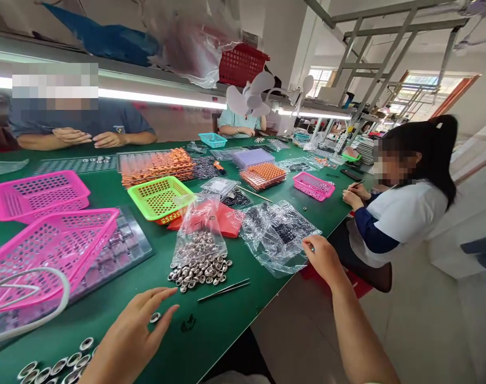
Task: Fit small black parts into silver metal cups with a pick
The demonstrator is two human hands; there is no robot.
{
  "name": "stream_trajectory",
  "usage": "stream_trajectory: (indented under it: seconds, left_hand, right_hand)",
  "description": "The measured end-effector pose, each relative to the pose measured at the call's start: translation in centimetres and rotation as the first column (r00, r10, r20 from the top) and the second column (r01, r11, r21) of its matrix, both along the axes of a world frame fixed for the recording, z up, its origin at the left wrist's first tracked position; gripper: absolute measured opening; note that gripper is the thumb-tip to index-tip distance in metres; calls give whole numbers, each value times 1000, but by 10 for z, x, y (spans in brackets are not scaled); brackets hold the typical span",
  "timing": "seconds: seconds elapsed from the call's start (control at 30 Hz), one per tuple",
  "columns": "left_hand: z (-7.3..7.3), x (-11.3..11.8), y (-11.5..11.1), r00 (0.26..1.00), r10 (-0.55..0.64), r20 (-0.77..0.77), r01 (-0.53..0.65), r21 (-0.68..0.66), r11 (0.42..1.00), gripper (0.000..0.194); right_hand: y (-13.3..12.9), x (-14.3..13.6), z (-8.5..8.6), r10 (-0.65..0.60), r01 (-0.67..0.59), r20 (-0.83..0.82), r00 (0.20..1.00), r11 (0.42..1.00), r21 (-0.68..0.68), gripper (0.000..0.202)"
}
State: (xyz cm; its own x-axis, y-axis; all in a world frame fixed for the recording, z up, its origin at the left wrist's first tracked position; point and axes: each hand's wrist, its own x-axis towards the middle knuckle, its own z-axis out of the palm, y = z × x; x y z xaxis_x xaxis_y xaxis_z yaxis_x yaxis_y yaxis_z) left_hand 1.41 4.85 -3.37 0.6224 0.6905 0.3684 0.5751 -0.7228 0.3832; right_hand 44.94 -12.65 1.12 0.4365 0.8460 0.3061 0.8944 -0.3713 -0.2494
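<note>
My left hand (136, 330) is open over the green table, thumb and fingers apart, with one small metal ring (155, 318) between them on the tabletop. Just beyond the fingertips, a heap of metal rings (200, 269) spills from a clear bag (200, 224). Metal tweezers (223, 290) lie right of my left hand. My right hand (321, 258) is closed at the table's edge, beside clear bags of black parts (283, 232); something small and dark shows at its fingertips, too small to name. More loose rings (58, 365) lie at the lower left.
Pink baskets (38, 194) and clear trays (126, 240) are at the left. A green basket (160, 197), a red bag (230, 221) and orange parts (158, 168) stand farther back. A white cable (62, 298) curves at left. A person (403, 213) sits at right; others sit across.
</note>
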Motion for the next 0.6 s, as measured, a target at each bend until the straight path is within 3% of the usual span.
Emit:
stream_trajectory:
  seconds: [0.13, 0.17, 0.23, 0.47, 0.6]
  left_hand:
    - [15, 55, -7, 989, -134, 63, 130, 69, 989, 33]
    - [18, 67, -9, 982, -177, 71, 172, 77, 982, 32]
    - [25, 90, -14, 961, -269, 62, 264, 79, 961, 29]
    - [53, 161, -28, 886, -460, -64, 460, -7, 888, 23]
    - [54, 211, -29, 821, -546, -169, 556, 15, 831, 27]
  right_hand:
    - [41, 23, -12, -74, 66, -60, 995, 990, -126, 20]
    - [51, 24, -15, -96, 82, -74, 993, 983, -167, 31]
    - [64, 27, -18, -122, 93, -107, 987, 965, -244, 34]
    - [74, 46, -24, -188, 69, -261, 947, 912, -404, 35]
    - [79, 51, -24, -187, 35, -335, 923, 911, -412, 37]
